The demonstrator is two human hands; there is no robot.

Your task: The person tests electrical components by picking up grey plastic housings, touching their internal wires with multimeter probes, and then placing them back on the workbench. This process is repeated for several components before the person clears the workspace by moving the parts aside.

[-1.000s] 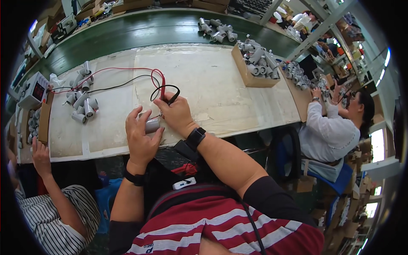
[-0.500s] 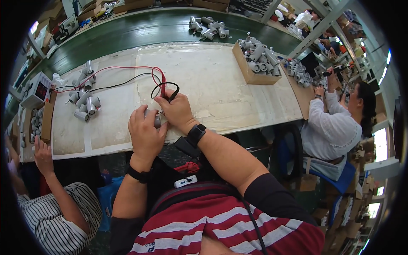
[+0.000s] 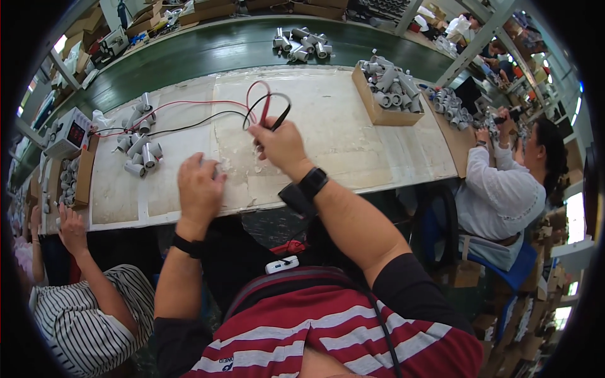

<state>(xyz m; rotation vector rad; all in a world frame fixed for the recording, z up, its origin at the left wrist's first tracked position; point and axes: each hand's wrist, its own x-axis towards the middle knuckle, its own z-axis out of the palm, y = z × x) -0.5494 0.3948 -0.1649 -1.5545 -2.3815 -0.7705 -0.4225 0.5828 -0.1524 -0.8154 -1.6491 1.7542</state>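
My right hand (image 3: 279, 148) is closed on a pair of test leads, one red (image 3: 265, 108) and one black (image 3: 283, 117), above the middle of the worktable (image 3: 328, 142). The leads' loops rise over my fingers. To its left, my left hand (image 3: 200, 189) is slightly smeared by motion. A bit of a grey cylindrical part (image 3: 217, 168) shows between its thumb and fingers; most of that part is hidden. The two hands are apart. The leads' cables run left to a grey power supply box (image 3: 68, 133) with a red display.
Several grey cylindrical parts (image 3: 149, 155) lie at the left of the table. A cardboard box (image 3: 396, 117) of such parts stands at the right, and more lie on the green conveyor (image 3: 233, 44). Co-workers sit on both sides; one's hand (image 3: 72, 230) rests near the left box (image 3: 83, 183).
My hands have separated: the left moved left with the grey part, the right moved up and right with the test leads. The whole view has shifted slightly.
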